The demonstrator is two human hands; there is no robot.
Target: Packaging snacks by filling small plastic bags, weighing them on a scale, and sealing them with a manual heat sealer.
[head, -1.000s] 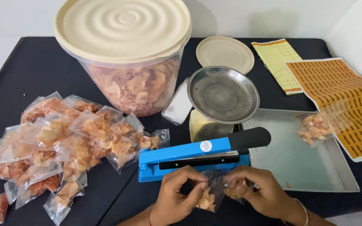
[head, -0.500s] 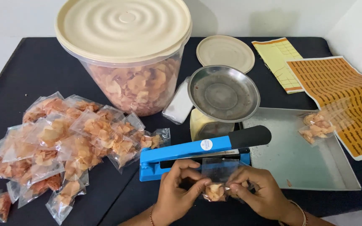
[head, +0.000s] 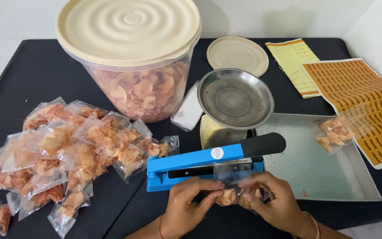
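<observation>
My left hand (head: pixel 190 204) and my right hand (head: pixel 274 202) both pinch a small clear bag of orange chips (head: pixel 233 191) at the near edge of the table. The bag's open top lies against the jaw of a blue heat sealer (head: pixel 186 164), whose black handle (head: pixel 261 144) is raised. A pile of several filled clear bags (head: pixel 67 150) lies to the left of the sealer.
A large clear tub of chips with a cream lid (head: pixel 131 53) stands at the back. A steel scale pan (head: pixel 236 97) is behind the sealer. A metal tray (head: pixel 328 168) on the right holds one filled bag (head: pixel 334 132). Sticker sheets (head: pixel 363 95) and a cream lid (head: pixel 237 55) lie beyond.
Both hands have lifted the bag slightly and brought its open top up to the sealer's jaw. Nothing else has moved.
</observation>
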